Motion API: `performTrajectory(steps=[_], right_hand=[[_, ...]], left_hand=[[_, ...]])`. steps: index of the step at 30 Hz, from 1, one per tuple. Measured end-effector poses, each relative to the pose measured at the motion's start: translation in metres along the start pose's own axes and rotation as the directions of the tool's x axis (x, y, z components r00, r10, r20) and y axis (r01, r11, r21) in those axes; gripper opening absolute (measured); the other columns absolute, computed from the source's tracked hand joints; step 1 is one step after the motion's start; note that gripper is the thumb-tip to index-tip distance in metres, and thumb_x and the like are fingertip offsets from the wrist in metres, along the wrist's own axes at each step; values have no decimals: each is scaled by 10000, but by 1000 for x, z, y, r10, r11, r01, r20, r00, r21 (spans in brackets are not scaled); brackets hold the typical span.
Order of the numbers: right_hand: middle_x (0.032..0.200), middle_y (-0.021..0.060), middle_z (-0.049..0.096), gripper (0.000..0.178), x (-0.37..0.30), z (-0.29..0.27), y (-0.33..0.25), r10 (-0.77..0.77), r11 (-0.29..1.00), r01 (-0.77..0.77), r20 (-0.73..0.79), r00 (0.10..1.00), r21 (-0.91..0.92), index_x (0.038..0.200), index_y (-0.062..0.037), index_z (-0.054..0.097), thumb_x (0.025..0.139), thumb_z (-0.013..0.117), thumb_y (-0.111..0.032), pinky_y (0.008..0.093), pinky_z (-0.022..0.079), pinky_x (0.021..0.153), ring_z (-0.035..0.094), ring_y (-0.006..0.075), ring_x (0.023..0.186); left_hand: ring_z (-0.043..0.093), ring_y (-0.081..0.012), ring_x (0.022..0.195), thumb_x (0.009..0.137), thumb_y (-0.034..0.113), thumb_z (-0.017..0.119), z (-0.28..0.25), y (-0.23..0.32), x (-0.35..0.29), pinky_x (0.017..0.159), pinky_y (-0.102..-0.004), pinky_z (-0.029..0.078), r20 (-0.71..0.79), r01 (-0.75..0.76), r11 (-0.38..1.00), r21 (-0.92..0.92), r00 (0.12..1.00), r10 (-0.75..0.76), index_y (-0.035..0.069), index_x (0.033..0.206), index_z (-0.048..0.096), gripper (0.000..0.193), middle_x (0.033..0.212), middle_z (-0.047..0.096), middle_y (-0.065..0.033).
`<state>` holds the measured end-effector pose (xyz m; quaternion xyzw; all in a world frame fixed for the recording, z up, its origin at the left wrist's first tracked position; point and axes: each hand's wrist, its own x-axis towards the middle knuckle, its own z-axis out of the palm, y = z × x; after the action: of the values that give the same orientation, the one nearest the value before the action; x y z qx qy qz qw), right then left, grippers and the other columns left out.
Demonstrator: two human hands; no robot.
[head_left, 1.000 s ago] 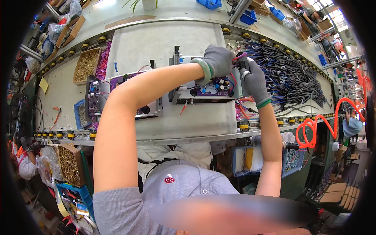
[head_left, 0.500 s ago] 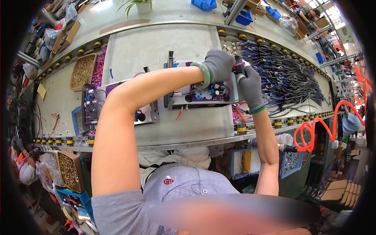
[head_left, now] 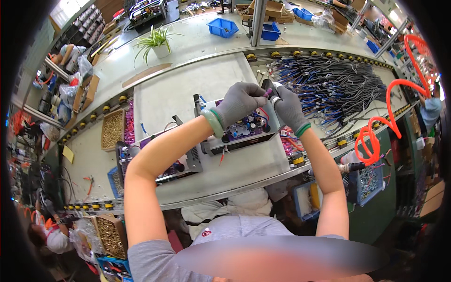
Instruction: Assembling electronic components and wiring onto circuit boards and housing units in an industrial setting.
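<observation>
My left hand point(head_left: 237, 104), in a grey glove, pinches a small purple piece point(head_left: 268, 93) above the right end of an open metal chassis point(head_left: 244, 141). Inside that chassis is a purple circuit board point(head_left: 246, 126) with blue and black parts and red and blue wires. Close by, my right hand point(head_left: 289, 109), also gloved, has its fingers curled at a black upright end plate point(head_left: 269, 85); a white band shows at one finger. What lies behind those fingertips is hidden. Left of this chassis, partly behind my left forearm, stands a second chassis point(head_left: 188, 162) with a similar board.
Beyond my right hand lies a broad pile of black and blue cables point(head_left: 333, 87). A tray of brass-coloured small parts point(head_left: 112, 129) stands at left. A coiled orange air hose point(head_left: 371, 141) hangs at right. Behind the line are a potted plant point(head_left: 161, 47) and a blue bin point(head_left: 222, 28).
The whole view has shifted and tilted. My left hand has drawn back from the right hand, and its pinch on the purple piece now shows. My right hand stays at the chassis's right end.
</observation>
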<state>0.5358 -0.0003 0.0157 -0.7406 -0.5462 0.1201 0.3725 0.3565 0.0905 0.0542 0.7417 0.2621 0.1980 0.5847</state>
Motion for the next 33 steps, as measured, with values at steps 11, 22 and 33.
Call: performTrajectory(steps=[11, 22, 33], right_hand=[[929, 247, 669, 283, -2, 1, 1, -73, 989, 79, -48, 996, 126, 1108, -44, 637, 857, 562, -150, 493, 501, 785, 646, 437, 902], [901, 232, 673, 282, -3, 1, -3, 39, 993, -36, -23, 999, 109, 1089, -45, 651, 833, 594, -149, 478, 506, 781, 660, 409, 871], [937, 229, 684, 306, -6, -6, -15, 88, 985, -86, -6, 996, 149, 1143, -54, 654, 854, 597, -139, 462, 514, 779, 669, 402, 891]], left_hand=[[687, -326, 756, 842, 254, 651, -2, -1, 20, 693, -434, 526, -16, -166, 624, 764, 961, 276, 80, 838, 697, 180, 783, 702, -117], [634, -316, 711, 823, 174, 676, -11, -23, 26, 670, -432, 486, 275, -522, 346, 780, 782, 560, 115, 784, 632, 83, 739, 641, -82], [636, -319, 685, 808, 184, 680, -5, -25, 25, 657, -431, 491, 215, -431, 335, 838, 824, 524, 126, 792, 658, 64, 727, 650, -87]])
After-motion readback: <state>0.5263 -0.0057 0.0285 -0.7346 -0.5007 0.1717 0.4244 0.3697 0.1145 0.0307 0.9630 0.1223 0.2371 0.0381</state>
